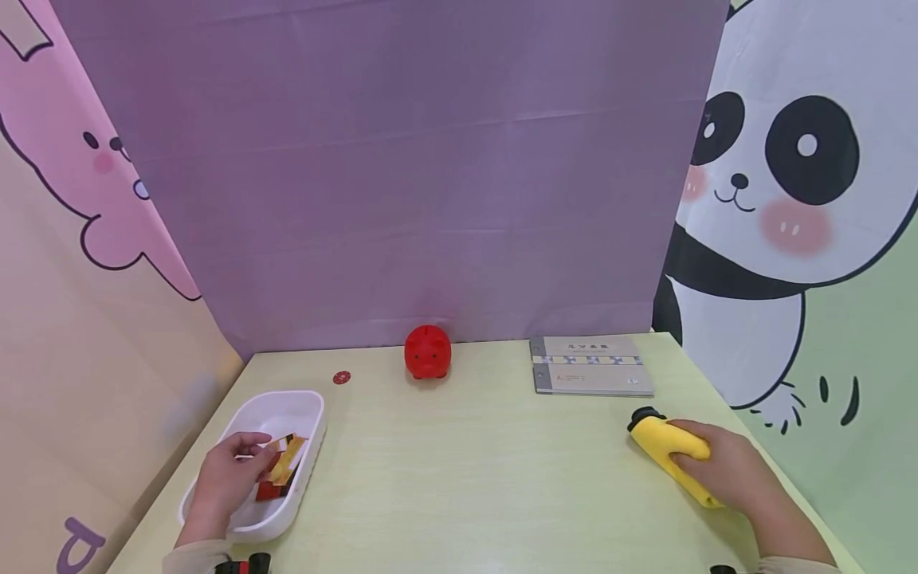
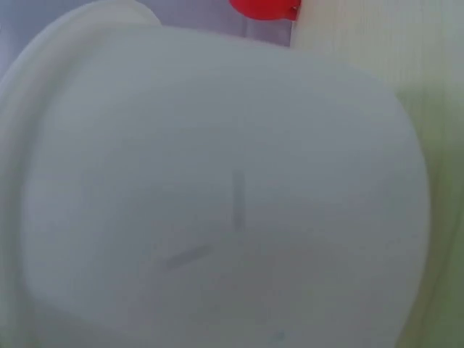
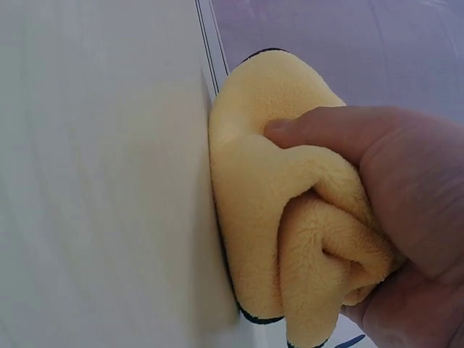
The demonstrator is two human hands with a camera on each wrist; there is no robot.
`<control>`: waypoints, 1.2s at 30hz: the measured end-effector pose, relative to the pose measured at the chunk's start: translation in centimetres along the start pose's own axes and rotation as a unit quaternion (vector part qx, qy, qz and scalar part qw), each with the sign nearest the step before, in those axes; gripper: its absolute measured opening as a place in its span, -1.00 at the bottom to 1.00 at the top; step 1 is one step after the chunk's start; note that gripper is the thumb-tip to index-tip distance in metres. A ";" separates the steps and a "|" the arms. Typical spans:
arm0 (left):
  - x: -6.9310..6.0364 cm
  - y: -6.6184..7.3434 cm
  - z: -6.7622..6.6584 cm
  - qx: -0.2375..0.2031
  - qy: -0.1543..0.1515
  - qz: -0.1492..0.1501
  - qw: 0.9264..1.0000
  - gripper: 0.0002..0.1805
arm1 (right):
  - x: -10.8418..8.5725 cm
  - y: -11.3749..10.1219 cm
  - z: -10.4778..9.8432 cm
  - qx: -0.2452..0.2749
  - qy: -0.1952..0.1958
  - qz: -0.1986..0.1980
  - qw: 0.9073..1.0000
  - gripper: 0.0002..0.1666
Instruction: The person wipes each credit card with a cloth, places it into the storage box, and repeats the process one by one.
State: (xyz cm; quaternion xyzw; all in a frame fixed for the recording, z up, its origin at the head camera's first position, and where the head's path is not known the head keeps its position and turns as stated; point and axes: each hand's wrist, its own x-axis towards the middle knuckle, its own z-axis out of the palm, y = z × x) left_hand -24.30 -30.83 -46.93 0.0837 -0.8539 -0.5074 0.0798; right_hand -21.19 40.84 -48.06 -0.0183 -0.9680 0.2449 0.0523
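My left hand (image 1: 228,478) reaches into a white plastic basin (image 1: 315,446) at the left of the table. Its thumb and fingers pinch small red-and-gold packets (image 1: 287,462), which lie partly under the fingertips. The left wrist view shows the basin's pale outer wall (image 2: 232,145) and hides the hand. At the right, my right hand (image 1: 724,470) grips a folded yellow cloth (image 1: 670,454) against the table. Dark trim edges the fluffy cloth (image 3: 254,203) in the right wrist view, where the thumb presses on its top.
A red piggy bank (image 1: 428,353) stands at the table's back edge. Left of it lies a small round red piece (image 1: 342,377). A grey book (image 1: 591,367) lies at the back right. Purple cloth (image 1: 430,175) hangs behind the pale table (image 1: 466,478).
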 end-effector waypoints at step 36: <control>-0.8 3.6 4.0 0.089 0.049 0.152 0.983 -0.88 | -0.4 -1.2 0.2 -0.064 0.011 -0.048 0.997 0.05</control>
